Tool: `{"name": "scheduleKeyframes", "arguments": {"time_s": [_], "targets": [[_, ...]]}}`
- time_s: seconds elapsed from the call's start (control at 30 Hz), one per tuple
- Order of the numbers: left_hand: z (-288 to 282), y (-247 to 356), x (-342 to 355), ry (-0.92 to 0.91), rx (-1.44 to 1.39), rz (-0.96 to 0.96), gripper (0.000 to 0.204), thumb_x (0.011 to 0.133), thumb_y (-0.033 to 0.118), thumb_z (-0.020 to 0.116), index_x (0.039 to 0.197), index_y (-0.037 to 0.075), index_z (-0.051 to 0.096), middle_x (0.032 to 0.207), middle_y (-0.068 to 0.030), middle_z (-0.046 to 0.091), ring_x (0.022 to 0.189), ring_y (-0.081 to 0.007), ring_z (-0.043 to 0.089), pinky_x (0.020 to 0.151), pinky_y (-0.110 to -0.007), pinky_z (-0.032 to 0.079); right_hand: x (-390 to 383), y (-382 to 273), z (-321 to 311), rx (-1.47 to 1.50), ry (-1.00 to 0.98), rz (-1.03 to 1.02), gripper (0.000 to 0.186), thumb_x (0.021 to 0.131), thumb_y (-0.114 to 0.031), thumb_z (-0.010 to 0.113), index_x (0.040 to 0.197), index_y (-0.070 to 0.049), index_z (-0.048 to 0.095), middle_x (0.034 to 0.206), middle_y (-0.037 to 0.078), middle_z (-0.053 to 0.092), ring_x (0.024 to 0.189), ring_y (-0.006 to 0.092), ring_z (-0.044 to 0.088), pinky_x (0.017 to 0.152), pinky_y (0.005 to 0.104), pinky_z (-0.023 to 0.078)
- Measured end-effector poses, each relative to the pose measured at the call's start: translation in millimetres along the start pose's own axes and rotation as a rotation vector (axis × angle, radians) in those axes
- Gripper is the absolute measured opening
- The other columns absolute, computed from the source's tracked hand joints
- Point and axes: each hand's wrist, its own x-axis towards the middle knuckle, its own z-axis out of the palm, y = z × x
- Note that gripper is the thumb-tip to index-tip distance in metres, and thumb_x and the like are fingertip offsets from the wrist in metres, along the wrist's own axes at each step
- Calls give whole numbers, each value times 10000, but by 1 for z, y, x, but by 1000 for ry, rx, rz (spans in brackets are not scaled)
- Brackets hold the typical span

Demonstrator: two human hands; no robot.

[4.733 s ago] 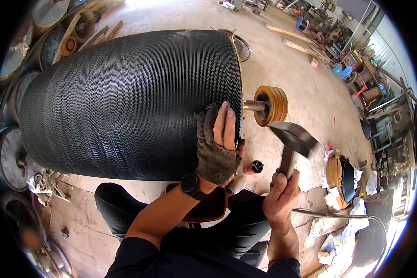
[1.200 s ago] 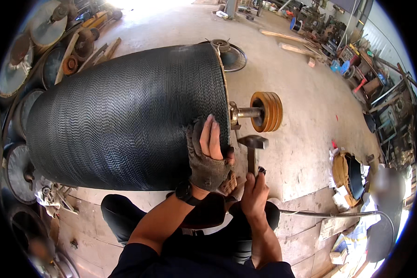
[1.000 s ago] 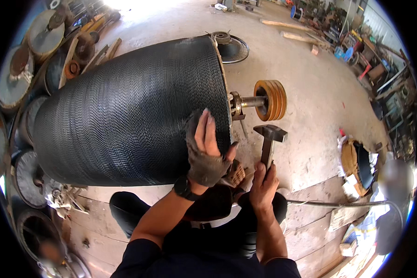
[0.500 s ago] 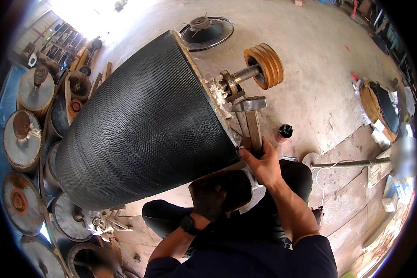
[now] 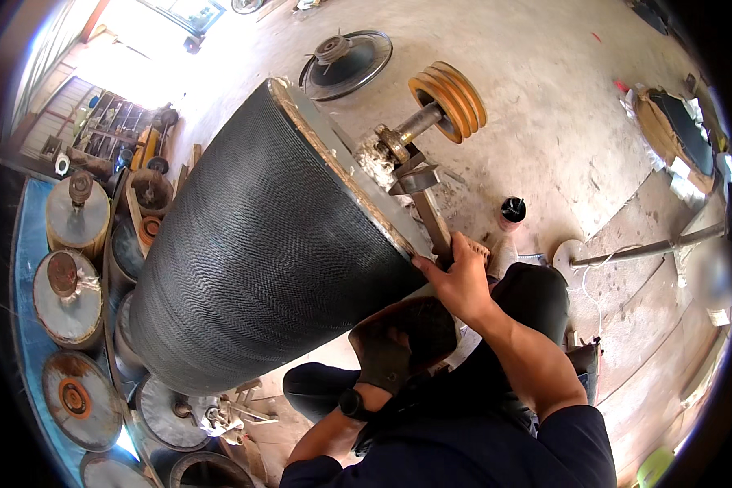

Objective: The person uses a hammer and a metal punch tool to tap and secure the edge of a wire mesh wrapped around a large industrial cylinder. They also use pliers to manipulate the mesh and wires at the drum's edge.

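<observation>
Fingers of the gloved left hand [image 5: 385, 363] were partly hidden at the near side of the black roller [image 5: 260, 236], their grip impossible to tell; beside the roller's end, a hammer [image 5: 433, 224] was grasped by the right hand [image 5: 462, 281]; beyond, a grooved pulley [image 5: 449, 102] was mounted.

The bare right hand [image 5: 461, 285] is gripping a hammer [image 5: 433, 221] by its handle, the thumb lying at the rim of a black ridged drum [image 5: 268, 244]. The gloved left hand [image 5: 385, 363] is reaching over a dark pan-like piece [image 5: 431, 325] beneath. A grooved yellow pulley [image 5: 449, 102] is jutting from the drum's end.
</observation>
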Motion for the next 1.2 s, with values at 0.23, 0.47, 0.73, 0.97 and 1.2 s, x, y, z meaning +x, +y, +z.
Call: {"name": "scheduleKeyframes", "arguments": {"time_s": [0.23,0.47,0.73,0.97,1.2], "targets": [[6,-8,-2,-76,-117,52,249,920,182,593,1085,58,733,1180,-206,669,1155,-418,619,996,-579,451,-4,12,2,102,-9,7,432,855,-255,878,999,32,588,800,127,637,708,183,566,657,382,488],[-45,2,-2,88,-293,49,204,839,143,718,1027,63,726,1153,-209,668,1117,-420,632,961,-516,511,-7,1,-7,184,1,8,421,847,-235,881,1008,30,597,826,113,645,737,162,576,678,351,500],[-85,9,28,308,-830,77,158,846,40,681,967,38,580,1093,-182,674,917,-305,668,829,-424,541,-7,-1,-7,157,-19,27,403,843,-219,878,1006,24,602,842,106,649,751,158,581,681,350,502],[-113,5,74,704,-927,76,125,985,1,621,1091,16,556,1036,-185,691,885,-270,694,787,-365,562,-5,4,-7,102,-7,-2,457,861,-257,853,1056,60,588,824,243,706,706,259,691,673,397,548],[-140,-2,108,848,-1024,-78,365,988,-57,649,1325,-19,513,1066,-166,732,1001,-201,710,936,-330,558,-6,7,-3,117,-22,32,439,856,-244,860,1028,50,583,800,194,682,708,222,642,675,387,536]]}}
